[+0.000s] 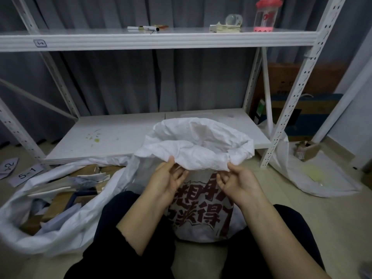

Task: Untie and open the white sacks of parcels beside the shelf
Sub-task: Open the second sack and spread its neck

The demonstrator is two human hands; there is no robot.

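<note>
A white sack with dark red printed characters (pixel 201 150) stands upright on the floor between my knees, its mouth open and its rim folded outward. My left hand (pixel 168 179) pinches the near rim at the left, thumb on top of the fold. My right hand (pixel 237 181) pinches the same rim at the right. A second white sack (pixel 66 214) lies open on the floor at the left, showing several cardboard parcels (pixel 60 200) inside. A third white sack (pixel 314 176) lies flat at the right, beside the shelf post.
A white metal shelf (pixel 157 40) stands right behind the sacks; its low board (pixel 112 133) is bare. Markers, a tape roll and a pink-capped bottle (pixel 265 16) sit on the upper board. Paper labels (pixel 24 174) lie on the floor at left. Cardboard boxes stand at the back right.
</note>
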